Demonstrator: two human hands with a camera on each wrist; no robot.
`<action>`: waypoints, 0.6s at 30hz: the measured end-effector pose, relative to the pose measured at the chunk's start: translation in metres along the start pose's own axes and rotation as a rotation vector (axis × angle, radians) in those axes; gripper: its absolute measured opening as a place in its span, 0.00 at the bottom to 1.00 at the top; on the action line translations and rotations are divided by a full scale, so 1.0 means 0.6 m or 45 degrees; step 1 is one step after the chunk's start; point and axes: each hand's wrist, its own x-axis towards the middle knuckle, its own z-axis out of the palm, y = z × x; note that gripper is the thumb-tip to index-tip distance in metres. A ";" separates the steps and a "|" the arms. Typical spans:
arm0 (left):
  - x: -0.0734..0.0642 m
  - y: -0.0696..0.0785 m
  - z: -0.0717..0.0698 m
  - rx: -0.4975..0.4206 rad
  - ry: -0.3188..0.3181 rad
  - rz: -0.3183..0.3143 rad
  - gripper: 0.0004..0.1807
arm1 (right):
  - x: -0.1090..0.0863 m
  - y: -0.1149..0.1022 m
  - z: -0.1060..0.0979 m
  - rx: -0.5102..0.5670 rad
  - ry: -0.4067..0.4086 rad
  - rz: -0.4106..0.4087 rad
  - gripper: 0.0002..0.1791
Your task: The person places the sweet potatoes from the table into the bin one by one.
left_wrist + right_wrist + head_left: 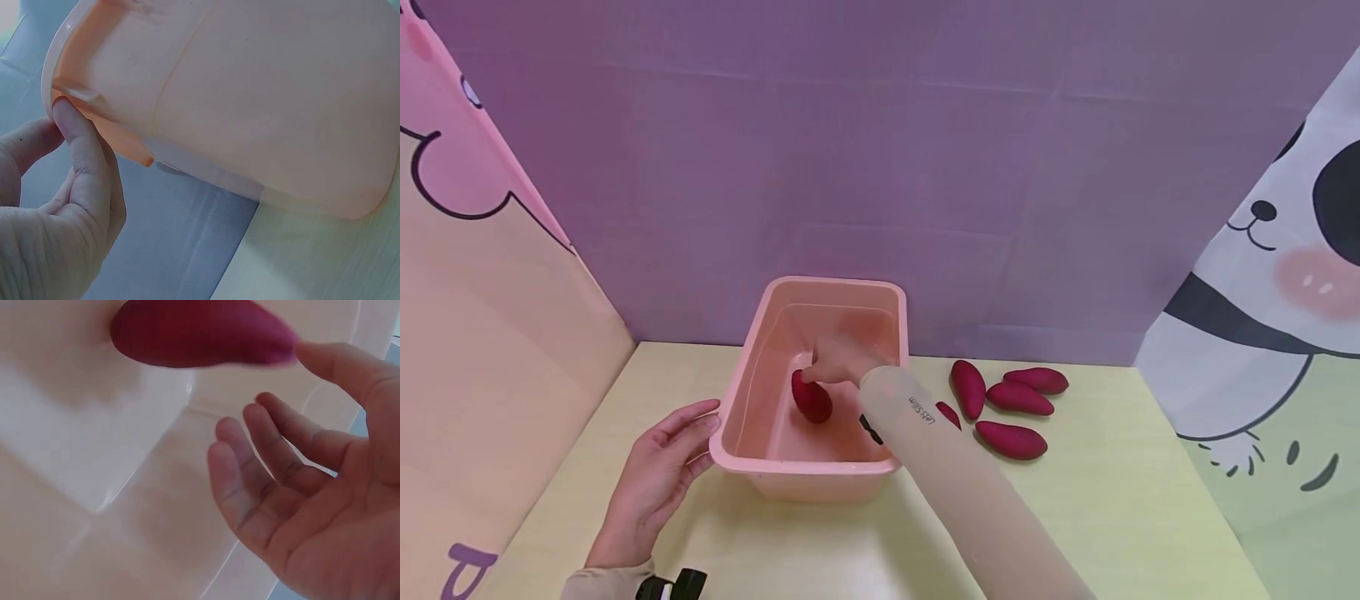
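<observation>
A pink plastic basin [812, 468] stands on the table. At its left rim, my left hand [662, 467] pinches the edge between thumb and fingers, as the left wrist view shows of the hand [75, 206] and the rim. My right hand [842, 360] reaches down inside the basin. Beside it a dark red sweet potato [812, 400] is tilted over the basin floor. In the right wrist view the sweet potato [200, 334] has its thin end at the thumb tip, while the other fingers of the right hand [325, 487] are spread apart from it.
Several more sweet potatoes [1011, 440] lie on the pale table [1112, 500] to the right of the basin, one partly hidden by the right sleeve [970, 500]. A purple cloth wall [925, 167] rises behind, with printed panels [1247, 333] at both sides.
</observation>
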 end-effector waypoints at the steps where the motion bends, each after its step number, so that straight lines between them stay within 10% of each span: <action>1: 0.000 0.000 0.000 0.000 0.000 -0.001 0.12 | 0.002 0.000 0.000 0.003 0.012 -0.004 0.10; 18: 0.002 -0.003 0.000 -0.013 0.011 -0.010 0.13 | -0.025 -0.034 -0.072 0.337 0.217 -0.276 0.13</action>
